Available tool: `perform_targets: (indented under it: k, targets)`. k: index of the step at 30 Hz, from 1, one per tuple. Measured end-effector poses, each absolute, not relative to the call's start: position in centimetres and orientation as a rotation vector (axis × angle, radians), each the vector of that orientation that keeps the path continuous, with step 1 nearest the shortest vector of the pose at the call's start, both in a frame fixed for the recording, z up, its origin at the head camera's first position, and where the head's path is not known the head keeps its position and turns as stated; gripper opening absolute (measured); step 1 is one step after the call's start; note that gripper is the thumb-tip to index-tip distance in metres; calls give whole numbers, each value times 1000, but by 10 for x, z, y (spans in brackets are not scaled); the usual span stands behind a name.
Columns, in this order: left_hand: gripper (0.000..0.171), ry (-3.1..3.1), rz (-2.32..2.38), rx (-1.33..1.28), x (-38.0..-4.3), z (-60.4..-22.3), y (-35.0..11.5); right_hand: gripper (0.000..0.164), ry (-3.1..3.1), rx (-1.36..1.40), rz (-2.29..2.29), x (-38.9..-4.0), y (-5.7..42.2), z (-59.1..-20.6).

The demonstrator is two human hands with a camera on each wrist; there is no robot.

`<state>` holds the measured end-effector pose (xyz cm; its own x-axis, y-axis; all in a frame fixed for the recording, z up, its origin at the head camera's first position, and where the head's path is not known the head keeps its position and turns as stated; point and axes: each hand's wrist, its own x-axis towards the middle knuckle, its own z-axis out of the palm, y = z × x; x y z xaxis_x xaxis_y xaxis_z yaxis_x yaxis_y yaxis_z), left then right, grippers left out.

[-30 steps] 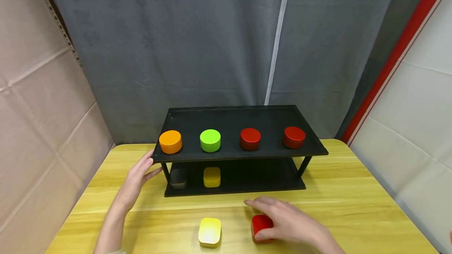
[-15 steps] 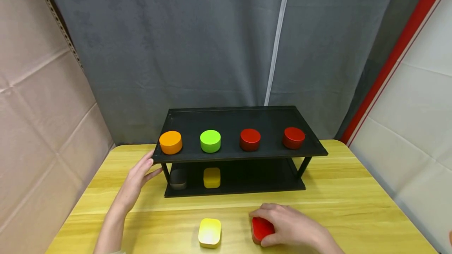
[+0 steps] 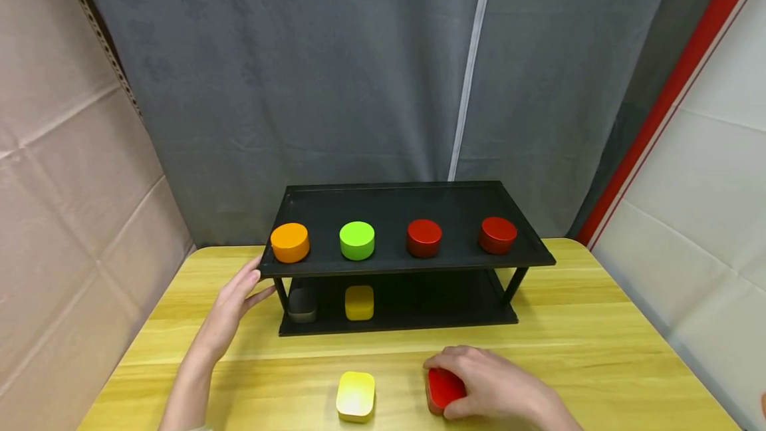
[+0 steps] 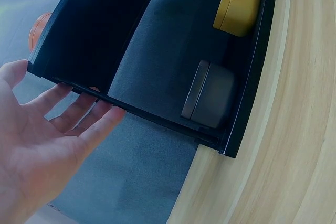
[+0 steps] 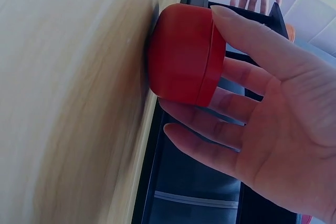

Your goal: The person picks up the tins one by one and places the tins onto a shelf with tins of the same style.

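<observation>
My right hand (image 3: 487, 381) pinches a red rounded-square block (image 3: 445, 388) low over the wooden table, thumb on one side and fingertips on the other. A seam runs round the red block (image 5: 181, 53) near its top in the right wrist view. To its left a yellow rounded-square block (image 3: 356, 394) lies on the table. My left hand (image 3: 230, 304) touches the left side of a black two-tier rack (image 3: 389, 201). In the left wrist view, the thumb of the left hand (image 4: 50, 145) reaches the upper tier's corner, and extended fingers rest along the side edge.
On the upper tier stand an orange round block (image 3: 290, 243), a green one (image 3: 357, 241) and two red ones (image 3: 424, 238). The lower tier holds a black block (image 3: 302, 304) and a yellow block (image 3: 359, 302). A grey curtain (image 3: 329, 72) hangs behind.
My right hand's fingers have closed in on the red rounded-square block and now pinch it. The left hand stays at the rack's side.
</observation>
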<state>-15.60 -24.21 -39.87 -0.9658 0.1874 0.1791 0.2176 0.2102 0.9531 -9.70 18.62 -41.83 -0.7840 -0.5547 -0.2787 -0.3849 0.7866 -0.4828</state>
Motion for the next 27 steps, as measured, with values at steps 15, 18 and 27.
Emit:
perform_targets:
  k: [15,18,27]
  targets:
    - [58,-2424,-1935,-409,-157,-398,-242,58,2605,-670,-597,-104,187,-414]
    - [57,-2417,-1938,-410,-157,-398,-242,58,2635,-717,-587,-107,188,-413]
    - [56,-2409,-1947,-409,-157,-399,-242,57,2692,-755,-581,-120,187,-409]
